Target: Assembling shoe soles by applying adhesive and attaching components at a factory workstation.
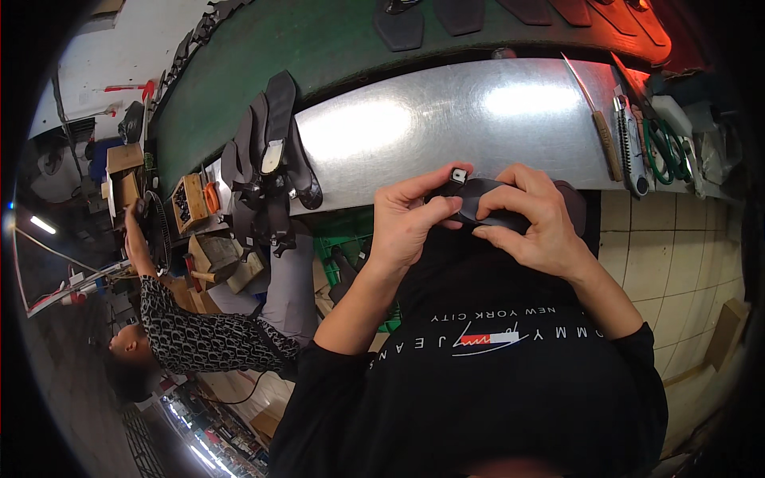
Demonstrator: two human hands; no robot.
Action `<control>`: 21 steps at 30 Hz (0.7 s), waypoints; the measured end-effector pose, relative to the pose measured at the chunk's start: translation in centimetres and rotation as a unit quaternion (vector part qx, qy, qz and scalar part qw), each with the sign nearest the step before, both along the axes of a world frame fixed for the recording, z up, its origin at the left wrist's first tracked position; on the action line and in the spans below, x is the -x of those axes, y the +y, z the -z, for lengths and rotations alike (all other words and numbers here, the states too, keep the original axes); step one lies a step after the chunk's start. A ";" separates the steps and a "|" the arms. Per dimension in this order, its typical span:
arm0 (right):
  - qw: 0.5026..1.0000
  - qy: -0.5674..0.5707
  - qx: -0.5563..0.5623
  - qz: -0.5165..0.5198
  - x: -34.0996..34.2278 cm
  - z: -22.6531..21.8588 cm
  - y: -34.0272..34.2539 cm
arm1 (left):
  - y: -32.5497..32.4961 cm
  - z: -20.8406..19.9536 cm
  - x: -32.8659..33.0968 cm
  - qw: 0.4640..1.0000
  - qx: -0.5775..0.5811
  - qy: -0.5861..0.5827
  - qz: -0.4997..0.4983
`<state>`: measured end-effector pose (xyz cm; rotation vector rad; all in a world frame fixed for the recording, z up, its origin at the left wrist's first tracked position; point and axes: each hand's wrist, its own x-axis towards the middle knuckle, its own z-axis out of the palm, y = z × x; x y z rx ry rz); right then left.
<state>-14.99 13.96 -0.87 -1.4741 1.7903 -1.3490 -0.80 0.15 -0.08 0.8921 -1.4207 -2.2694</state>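
A dark, flat, strap-like piece (481,190) is held up in front of my chest, just off the near edge of the metal bench. My left hand (400,221) pinches its left end between thumb and fingers. Beside that thumb a small shiny buckle-like fitting (458,176) with a pale centre sticks up. My right hand (538,213) grips the other side, its fingers bent and thumb underneath. The fingers cover much of the piece, so its full shape is hidden.
The metal bench (446,119) carries a pile of dark strap pieces (279,103) at left. At right lie a wooden-handled pointed tool (606,143), a cutter (632,155) and green-handled scissors (665,147). Flat pieces (460,16) rest on the green belt (339,40). A co-worker (215,338) works at left.
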 end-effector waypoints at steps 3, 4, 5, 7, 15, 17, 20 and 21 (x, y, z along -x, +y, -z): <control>0.998 0.047 0.031 0.036 -0.4 0.0 0.2 | -0.5 -0.4 -0.1 0.997 -0.069 -0.023 0.017; 0.996 0.062 0.053 0.041 -0.5 -0.1 0.2 | -0.7 -0.3 -0.2 0.997 -0.068 -0.021 0.017; 0.993 0.076 0.076 0.047 -0.5 -0.2 0.3 | -0.8 -0.1 -0.5 0.994 -0.104 -0.015 0.032; 0.989 0.083 0.108 0.052 -0.8 0.3 0.4 | -1.0 -0.1 -0.7 0.989 -0.138 -0.008 0.047; 0.989 0.084 0.093 0.082 -0.6 -0.6 0.5 | 0.1 -0.1 -0.4 0.997 -0.046 -0.021 0.058; 0.991 0.075 0.079 0.083 -0.4 0.0 0.7 | 0.1 0.5 -0.8 0.991 -0.003 -0.090 0.098; 0.992 0.062 0.068 0.087 -0.6 -0.2 0.7 | 0.9 0.0 0.0 0.995 -0.002 -0.081 0.066; 0.993 0.064 0.057 0.087 -0.7 -0.2 0.7 | 1.0 -0.2 0.1 0.996 -0.032 -0.072 0.052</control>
